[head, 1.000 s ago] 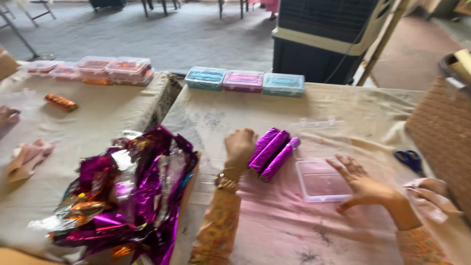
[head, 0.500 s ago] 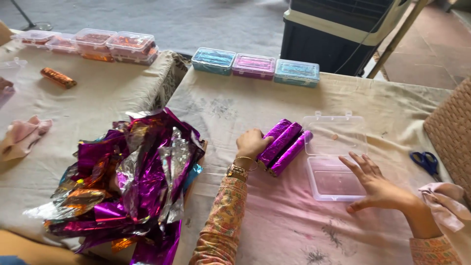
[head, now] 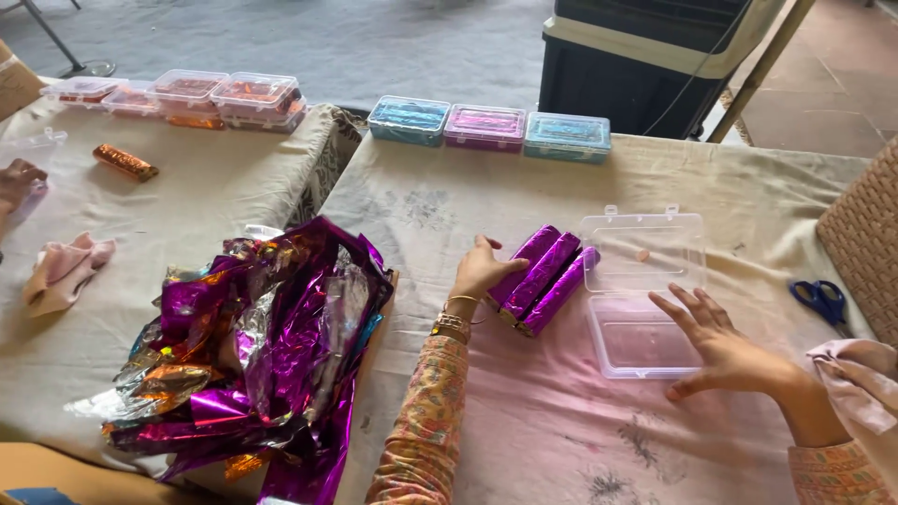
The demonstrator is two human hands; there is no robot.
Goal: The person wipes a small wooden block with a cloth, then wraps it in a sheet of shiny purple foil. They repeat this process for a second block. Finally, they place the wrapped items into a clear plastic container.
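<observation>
Three purple foil-wrapped rolls [head: 540, 278] lie side by side on the cloth-covered table [head: 524, 411]. My left hand [head: 481, 267] rests against their left side, fingers curled on the nearest roll. A clear plastic box [head: 639, 329] with its lid open lies just right of the rolls. My right hand [head: 722, 344] lies flat with fingers spread, touching the box's right edge and holding nothing.
A heap of crumpled purple and silver foil [head: 257, 351] fills the left front. Three closed boxes, blue, pink and blue [head: 486, 125], line the far edge. Scissors [head: 822, 301] lie at the right. Another person's hand [head: 17, 182], an orange roll [head: 123, 162] and orange-filled boxes [head: 187, 95] are on the left table.
The view has shifted downward and closer. My left hand has stayed at the purple rolls and my right hand has stayed by the clear box.
</observation>
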